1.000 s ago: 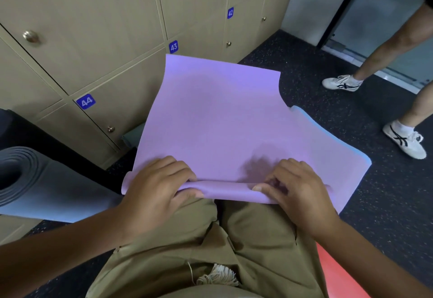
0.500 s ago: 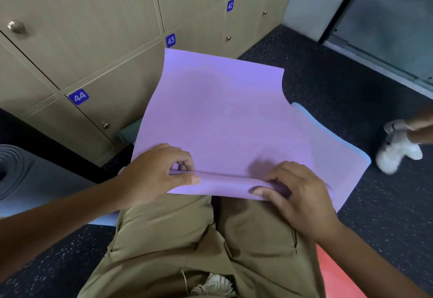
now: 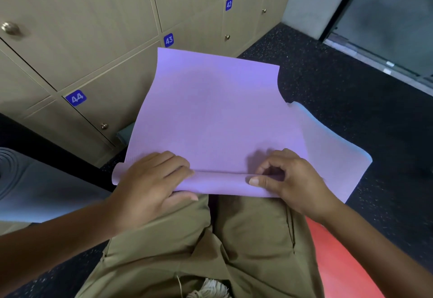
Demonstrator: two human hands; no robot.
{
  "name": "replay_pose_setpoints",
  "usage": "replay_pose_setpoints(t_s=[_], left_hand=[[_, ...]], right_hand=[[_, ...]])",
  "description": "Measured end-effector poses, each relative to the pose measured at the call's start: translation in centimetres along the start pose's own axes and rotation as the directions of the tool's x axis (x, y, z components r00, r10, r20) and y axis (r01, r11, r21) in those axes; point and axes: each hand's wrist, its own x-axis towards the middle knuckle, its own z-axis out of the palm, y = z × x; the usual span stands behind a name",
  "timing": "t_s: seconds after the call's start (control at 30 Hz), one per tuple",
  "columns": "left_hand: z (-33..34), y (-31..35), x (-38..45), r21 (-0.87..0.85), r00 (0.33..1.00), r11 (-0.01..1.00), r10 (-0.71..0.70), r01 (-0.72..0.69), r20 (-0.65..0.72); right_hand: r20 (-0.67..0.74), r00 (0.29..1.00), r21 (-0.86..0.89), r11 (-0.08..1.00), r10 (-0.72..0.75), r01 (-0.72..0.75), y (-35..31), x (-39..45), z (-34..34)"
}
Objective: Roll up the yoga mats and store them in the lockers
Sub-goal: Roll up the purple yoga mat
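The head camera looks down at a thin, soft purple yoga mat (image 3: 210, 115) lying across the lap of a person in tan trousers (image 3: 234, 239). The far end of the mat leans up on the beige wooden lockers (image 3: 93, 39), near the blue number tag 43 (image 3: 168, 39). The near end is turned over into a small first roll, just in front of the knees.

The left hand (image 3: 150, 180) lies on the left part of the roll, fingers curled over the top and thumb tucked below, so it holds the roll. The right hand (image 3: 288, 178) pinches the right part of the roll between thumb and bent fingers.

The mat looks light and floppy. It bends with ease and may spring open if let go. It is likely a bit grippy, not slippery. A good place to hold it seems to be near both ends of the roll, so it winds up straight and tight.

On the left lies a dark grey rolled mat (image 3: 35, 180) on the black speckled floor (image 3: 351, 86). A red mat (image 3: 339, 262) shows at the lower right. The lockers are shut, so the storing step is not yet done.
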Motion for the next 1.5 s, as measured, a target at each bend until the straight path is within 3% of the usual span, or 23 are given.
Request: replay_pose_setpoints(t_s=[0.13, 0.23, 0.3, 0.5, 0.63, 0.8, 0.97, 1.13, 1.33, 1.43, 1.5], left_hand=[[-0.1, -0.3, 0.9, -0.110, 0.997, 0.992, -0.049, 0.054, 0.052], [-0.3, -0.7, 1.5, -0.227, 0.989, 0.965, -0.109, 0.129, 0.097], [-0.2, -1.0, 1.9, -0.264, 0.980, 0.947, -0.157, 0.184, 0.121], [-0.2, -2.1, 3.1, -0.354, 0.923, 0.858, -0.299, 0.371, 0.241], [-0.9, -2.6, 4.3, -0.402, 0.836, 0.737, -0.436, 0.544, 0.333], [-0.4, -2.1, 4.4, -0.453, 0.885, 0.763, -0.432, 0.461, 0.173], [1.9, -0.5, 2.7, -0.192, 0.935, 0.940, -0.315, 0.283, -0.160], [2.5, -0.5, 2.9, -0.153, 0.900, 0.929, -0.366, 0.337, -0.236], [1.6, -1.0, 5.0, -0.340, 0.849, 0.806, -0.528, 0.485, -0.038], [1.2, -1.7, 6.3, -0.435, 0.781, 0.677, -0.616, 0.594, 0.108], [1.6, -2.0, 7.0, -0.394, 0.747, 0.665, -0.658, 0.635, 0.094]], right_hand=[[-0.181, 0.952, -0.224, 0.953, -0.245, 0.203, -0.1, -0.8, 1.3], [-0.238, 0.891, -0.444, 0.859, -0.387, 0.254, 0.2, -1.6, 2.1], [-0.246, 0.871, -0.494, 0.828, -0.425, 0.265, 0.6, -2.0, 2.2], [-0.186, 0.919, -0.428, 0.871, -0.347, 0.242, 1.1, -1.2, 1.6], [-0.116, 0.964, -0.299, 0.934, -0.240, 0.197, 0.7, 0.4, 0.6], [0.061, 0.997, -0.094, 0.995, -0.040, 0.046, -0.2, 2.3, -0.9], [0.153, 0.986, 0.015, 0.997, 0.068, -0.071, -0.6, 3.5, -1.7], [0.020, 0.999, -0.038, 0.998, 0.045, -0.044, -0.5, 3.3, -1.3], [-0.278, 0.945, -0.312, 0.947, -0.169, 0.078, -0.1, 2.4, 1.2], [-0.342, 0.912, -0.463, 0.885, -0.227, 0.047, 0.5, 2.3, 2.3], [-0.346, 0.911, -0.503, 0.864, -0.222, 0.020, 0.7, 3.0, 2.3]])
